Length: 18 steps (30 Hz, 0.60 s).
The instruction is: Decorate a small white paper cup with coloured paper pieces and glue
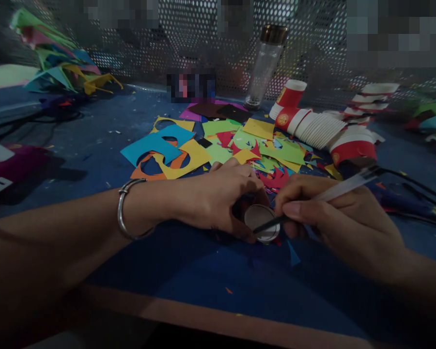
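Held in my left hand [225, 198] is a small round white piece with a raised rim [256, 215], which looks like the base of a paper cup; my fingers and thumb curl around it and hide its sides. A pen [343, 186] with a clear barrel and a dark front part is pinched in my right hand [330, 218]. Its dark front part lies across the face of the round piece. Whether the tip touches it I cannot tell. A blue paper scrap [293, 253] lies on the table below my right hand.
Cut coloured paper [189, 155] and scraps lie beyond my hands. Red and white paper cups [312, 126] lie stacked at the back right, near a clear bottle [263, 72]. A purple power strip [22, 167] sits at left. Dark cables [421, 186] run at right.
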{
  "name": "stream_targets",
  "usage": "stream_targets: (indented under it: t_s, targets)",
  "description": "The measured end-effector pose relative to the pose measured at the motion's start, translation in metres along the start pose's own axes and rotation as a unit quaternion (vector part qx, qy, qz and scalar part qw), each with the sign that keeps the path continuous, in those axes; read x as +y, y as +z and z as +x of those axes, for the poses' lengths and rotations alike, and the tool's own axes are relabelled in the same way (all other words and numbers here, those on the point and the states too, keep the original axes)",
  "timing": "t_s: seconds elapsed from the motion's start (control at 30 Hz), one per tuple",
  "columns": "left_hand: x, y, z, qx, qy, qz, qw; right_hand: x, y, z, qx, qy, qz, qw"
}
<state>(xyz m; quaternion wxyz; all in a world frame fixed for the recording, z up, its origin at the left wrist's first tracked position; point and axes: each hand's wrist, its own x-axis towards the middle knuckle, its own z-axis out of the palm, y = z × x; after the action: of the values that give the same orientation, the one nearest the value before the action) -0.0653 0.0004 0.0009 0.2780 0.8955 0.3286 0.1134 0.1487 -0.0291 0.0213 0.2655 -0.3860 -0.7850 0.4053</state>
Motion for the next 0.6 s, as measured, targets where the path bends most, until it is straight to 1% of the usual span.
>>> stream_targets:
  t_s: [0.1, 0.33, 0.5, 0.6]
  targets:
    - [0.002, 0.000, 0.001, -0.003, -0.009, 0.006, 1.000, 0.006, 0.000, 0.000, 0.013, -0.026, -0.013, 1.000]
    - [0.003, 0.001, 0.000, 0.000, -0.004, 0.007, 1.000, 0.012, -0.003, -0.002, 0.055, -0.104, -0.101, 0.988]
    - [0.002, 0.000, 0.000, -0.008, -0.002, -0.005, 1.000, 0.010, -0.012, -0.009, 0.063, -0.151, -0.218, 0.962]
    - [0.002, -0.001, 0.001, -0.016, -0.002, 0.003, 1.000, 0.009, -0.016, -0.012, 0.071, -0.173, -0.270, 0.945]
